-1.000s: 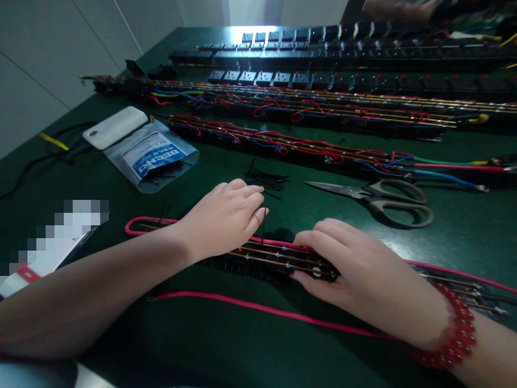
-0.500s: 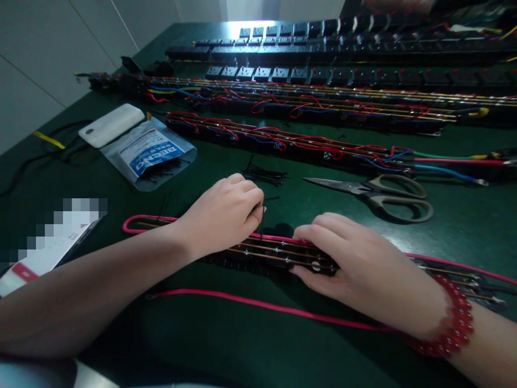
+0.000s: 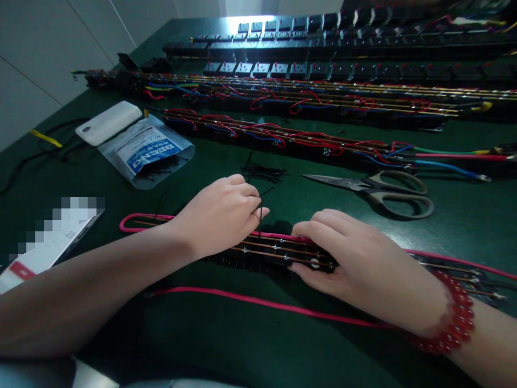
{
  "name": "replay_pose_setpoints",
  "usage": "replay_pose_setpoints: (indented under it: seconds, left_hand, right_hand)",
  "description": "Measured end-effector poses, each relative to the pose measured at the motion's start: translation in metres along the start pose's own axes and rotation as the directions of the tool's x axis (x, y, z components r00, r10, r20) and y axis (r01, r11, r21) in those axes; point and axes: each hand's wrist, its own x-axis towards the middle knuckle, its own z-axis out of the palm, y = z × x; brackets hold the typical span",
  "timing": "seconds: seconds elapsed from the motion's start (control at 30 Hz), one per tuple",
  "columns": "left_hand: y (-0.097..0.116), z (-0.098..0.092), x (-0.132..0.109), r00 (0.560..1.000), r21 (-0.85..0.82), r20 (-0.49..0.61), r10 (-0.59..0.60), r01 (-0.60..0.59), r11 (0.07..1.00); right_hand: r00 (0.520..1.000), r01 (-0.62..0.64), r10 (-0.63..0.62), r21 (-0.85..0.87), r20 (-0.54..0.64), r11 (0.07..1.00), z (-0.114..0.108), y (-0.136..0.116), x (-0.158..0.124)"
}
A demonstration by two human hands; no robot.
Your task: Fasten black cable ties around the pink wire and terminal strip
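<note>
My left hand (image 3: 228, 213) is closed, its fingers curled at a thin black cable tie (image 3: 261, 221) that stands up from a black strip with copper bars (image 3: 258, 253). The fingertips are partly hidden. Along the strip's far side runs a pink-red wire (image 3: 278, 235), which loops back at the left end. My right hand (image 3: 343, 242) grips the strip, fingers over the far edge and thumb at the near edge. Just beyond the left hand lies a small pile of black cable ties (image 3: 266, 172).
Scissors (image 3: 367, 188) lie beyond my right hand. At the left are a clear bag with a blue label (image 3: 151, 153), a white flat case (image 3: 109, 123) and a white-and-red item (image 3: 48, 248). Further back stretch wired strips (image 3: 283, 137) and socket rows (image 3: 278, 70). The red wire's loose end (image 3: 202, 291) lies in front.
The left fingertips have shifted slightly at the cable tie, with one digit now stretching past it to the right. My right hand keeps its grip on the strip. The view has shifted slightly.
</note>
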Motion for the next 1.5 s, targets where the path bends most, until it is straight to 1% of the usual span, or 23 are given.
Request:
replay_pose_setpoints:
  seconds: [0.2,0.4,0.53,0.83,1.0,1.07,1.13,1.23,1.27,1.37,1.43,1.5]
  left_hand:
    - [-0.001,-0.003,-0.001,1.0,-0.053,0.025,-0.008,0.009,0.999]
    - [-0.005,0.0,-0.001,0.998,-0.158,-0.027,-0.061,0.056,0.986]
    - [-0.006,0.002,0.0,0.998,-0.157,-0.026,-0.061,0.056,0.986]
    - [-0.003,0.0,0.0,0.999,-0.142,0.043,-0.028,0.034,0.989]
    - [-0.002,0.001,0.0,0.998,-0.183,0.046,-0.032,0.039,0.982]
    - [-0.003,0.001,0.0,0.999,-0.208,0.029,-0.017,0.023,0.978]
    - [-0.004,0.001,-0.001,1.0,-0.234,-0.013,0.001,-0.004,0.972]
    - [-0.005,-0.004,-0.002,0.995,-0.288,-0.093,0.021,-0.047,0.957]
    - [-0.005,-0.007,-0.003,0.993,-0.317,-0.112,0.03,-0.064,0.946]
    - [-0.003,-0.014,-0.008,0.986,-0.425,-0.15,0.07,-0.128,0.896]
    - [-0.001,-0.017,-0.01,0.981,-0.487,-0.161,0.103,-0.17,0.856]
    - [0.001,-0.018,-0.012,0.98,-0.523,-0.151,0.13,-0.191,0.831]
  right_hand:
    - [1.0,0.009,-0.009,0.004,-0.002,1.0,0.0,-0.001,0.001]
    - [0.999,-0.01,0.01,0.002,0.033,1.0,-0.001,-0.001,0.0]
    - [1.0,-0.002,0.002,-0.006,0.029,1.0,-0.001,0.0,0.0]
    - [1.0,0.008,-0.008,0.004,0.015,1.0,0.0,0.0,0.001]
    - [0.999,0.003,-0.003,0.015,0.051,1.0,0.0,0.0,0.001]
    - [0.998,-0.033,0.031,0.039,0.058,0.999,-0.001,0.0,0.001]
    - [0.996,-0.082,0.078,0.083,0.048,0.993,-0.004,-0.001,0.001]
    - [0.982,-0.18,0.188,0.199,-0.02,0.963,-0.008,-0.002,0.001]
    - [0.969,-0.224,0.243,0.242,-0.052,0.944,-0.009,-0.002,0.0]
    - [0.906,-0.336,0.4,0.338,-0.14,0.879,-0.009,0.0,-0.001]
    - [0.882,-0.345,0.433,0.372,-0.184,0.862,-0.008,0.001,-0.002]
    - [0.878,-0.322,0.426,0.388,-0.219,0.864,-0.009,0.002,-0.002]
